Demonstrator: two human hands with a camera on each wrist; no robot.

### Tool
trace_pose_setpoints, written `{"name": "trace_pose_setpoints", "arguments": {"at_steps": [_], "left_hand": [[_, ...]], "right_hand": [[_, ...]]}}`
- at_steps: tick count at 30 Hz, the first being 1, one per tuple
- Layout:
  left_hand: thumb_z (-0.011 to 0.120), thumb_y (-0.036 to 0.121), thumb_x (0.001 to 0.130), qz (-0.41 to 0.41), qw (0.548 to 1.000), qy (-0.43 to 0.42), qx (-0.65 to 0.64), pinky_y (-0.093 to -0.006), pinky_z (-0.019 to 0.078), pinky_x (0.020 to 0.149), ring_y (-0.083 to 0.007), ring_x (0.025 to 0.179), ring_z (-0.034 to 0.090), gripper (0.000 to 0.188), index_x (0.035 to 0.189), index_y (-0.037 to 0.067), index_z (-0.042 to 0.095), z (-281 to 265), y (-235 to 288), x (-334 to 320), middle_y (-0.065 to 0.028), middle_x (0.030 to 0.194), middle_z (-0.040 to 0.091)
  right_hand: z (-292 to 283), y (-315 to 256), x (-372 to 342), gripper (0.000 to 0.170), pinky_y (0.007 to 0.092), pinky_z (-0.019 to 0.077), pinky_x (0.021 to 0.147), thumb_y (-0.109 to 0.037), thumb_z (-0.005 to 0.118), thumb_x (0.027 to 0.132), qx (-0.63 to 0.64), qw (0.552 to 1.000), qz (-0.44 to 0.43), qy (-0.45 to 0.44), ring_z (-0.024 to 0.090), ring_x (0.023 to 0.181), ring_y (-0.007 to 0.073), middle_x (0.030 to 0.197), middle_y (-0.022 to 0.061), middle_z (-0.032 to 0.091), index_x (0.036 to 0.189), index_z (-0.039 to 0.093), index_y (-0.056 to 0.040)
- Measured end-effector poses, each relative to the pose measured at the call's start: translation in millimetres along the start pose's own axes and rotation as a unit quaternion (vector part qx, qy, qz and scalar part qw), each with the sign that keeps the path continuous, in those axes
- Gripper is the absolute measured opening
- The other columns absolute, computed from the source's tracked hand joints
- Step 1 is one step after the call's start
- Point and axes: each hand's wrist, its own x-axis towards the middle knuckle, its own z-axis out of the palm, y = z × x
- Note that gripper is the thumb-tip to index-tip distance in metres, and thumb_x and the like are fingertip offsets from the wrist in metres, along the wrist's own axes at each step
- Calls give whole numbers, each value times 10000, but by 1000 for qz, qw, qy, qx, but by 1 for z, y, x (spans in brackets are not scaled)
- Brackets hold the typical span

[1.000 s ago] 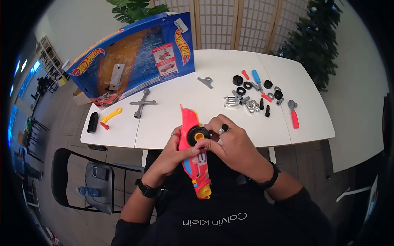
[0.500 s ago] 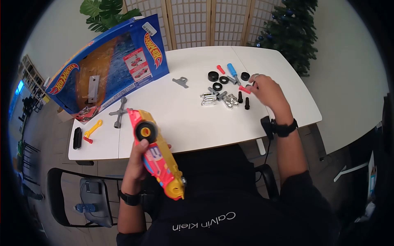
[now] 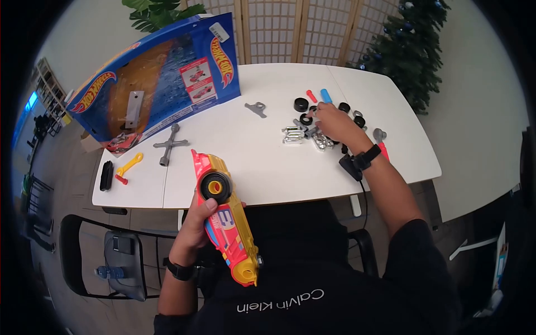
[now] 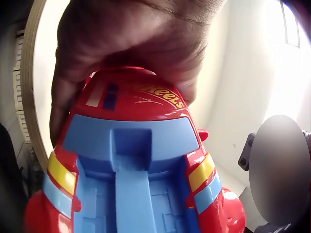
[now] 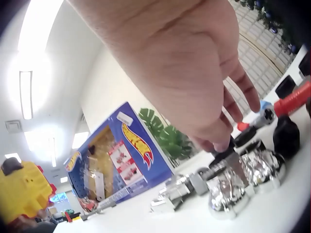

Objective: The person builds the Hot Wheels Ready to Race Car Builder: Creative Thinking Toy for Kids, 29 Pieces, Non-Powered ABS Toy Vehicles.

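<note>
My left hand (image 3: 195, 223) grips the red and yellow toy car (image 3: 226, 223) in front of the table edge, thumb beside its black wheel (image 3: 215, 187). In the left wrist view, the palm and fingers wrap over the red roof of the car (image 4: 131, 102), above its blue interior. Over the pile of parts, my right hand (image 3: 338, 124) reaches down near a black ring (image 3: 306, 119). In the right wrist view its thumb and forefinger are at a dark piece (image 5: 223, 154) beside grey parts and silver pieces (image 5: 226, 194); the other fingers extend loosely.
A blue toy box (image 3: 156, 84) stands at the back left, with a grey cross wrench (image 3: 170, 144), yellow wrench (image 3: 130, 163) and black part (image 3: 106, 175) before it. A grey bracket (image 3: 256, 109) lies mid-table. The red-handled tool (image 3: 382, 144) is partly behind the right forearm.
My right hand has left the car, reached to the right side of the parts, then moved left over the pile. The left hand still holds the car, which has turned to show more yellow.
</note>
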Motion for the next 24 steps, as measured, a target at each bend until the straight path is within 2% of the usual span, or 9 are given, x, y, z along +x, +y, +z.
{"name": "trace_pose_setpoints", "arguments": {"at_steps": [4, 5, 9, 13, 16, 18, 19, 21, 24], "left_hand": [[763, 341, 949, 14, 1000, 9, 19, -451, 595, 1013, -316, 1204, 692, 864, 1603, 73, 268, 0, 3, -7, -147, 1326, 586], [758, 314, 958, 13, 1000, 11, 24, -448, 592, 1016, -309, 1205, 690, 857, 1611, 74, 258, -1, 4, -8, -145, 1336, 582], [750, 306, 975, 19, 998, 16, 51, -421, 563, 1050, -251, 1221, 674, 882, 1641, 69, 223, 3, 8, -8, -126, 1353, 575], [750, 308, 989, 19, 998, 17, 62, -393, 512, 1105, -202, 1308, 590, 910, 1665, 61, 193, -6, 0, -6, -103, 1406, 550], [762, 331, 987, 15, 998, 22, 65, -387, 490, 1125, -194, 1325, 572, 935, 1671, 60, 186, -4, 3, -7, -100, 1441, 525], [770, 365, 984, 10, 997, 23, 75, -390, 488, 1128, -201, 1318, 577, 938, 1659, 53, 198, -4, 3, -5, -114, 1454, 509], [770, 365, 984, 8, 997, 25, 75, -390, 488, 1128, -201, 1318, 577, 938, 1659, 53, 198, -3, 4, -5, -114, 1454, 509], [774, 379, 979, 2, 997, 28, 78, -392, 492, 1124, -206, 1315, 580, 945, 1647, 31, 203, 1, 6, -3, -129, 1442, 517], [780, 378, 974, -11, 995, 35, 98, -386, 506, 1107, -207, 1287, 605, 956, 1638, 6, 203, 6, 8, 1, -133, 1413, 545]], "right_hand": [[0, -2, 15, 196, 465, 564, 929, -79, 812, 868, 36, 998, 31, -45, 659, 1110, 346, 1079, 125, 679, 1047, 733, -71], [4, 4, 14, 213, 461, 551, 946, -91, 830, 856, 51, 998, -8, -28, 649, 1109, 351, 1102, 128, 670, 1047, 738, -73], [3, -1, 15, 218, 447, 534, 970, -94, 841, 849, 66, 996, 11, -51, 624, 1122, 362, 1133, 148, 636, 1023, 721, -42], [4, 6, 15, 194, 432, 524, 956, -72, 808, 863, 111, 992, -16, 58, 629, 1074, 373, 1078, 163, 652, 923, 646, 17], [-30, -21, 16, 226, 415, 545, 864, -82, 809, 874, 147, 987, 26, 58, 656, 982, 324, 1021, 162, 658, 896, 610, 23], [-57, -53, 13, 214, 370, 579, 823, -85, 797, 909, 178, 973, 142, 28, 680, 940, 253, 1033, 144, 679, 973, 620, 16], [-67, -71, 8, 214, 370, 579, 823, -85, 797, 909, 180, 973, 142, 26, 680, 940, 253, 1033, 144, 679, 973, 620, 16], [-82, -110, -3, 265, 343, 610, 861, -81, 777, 951, 286, 950, 42, 122, 695, 960, 196, 1103, 118, 696, 1178, 663, -4], [-94, -157, -21, 478, 355, 600, 994, -73, 729, 1003, 432, 899, -39, 58, 677, 1083, 184, 1246, 98, 647, 1464, 607, -55]]}}
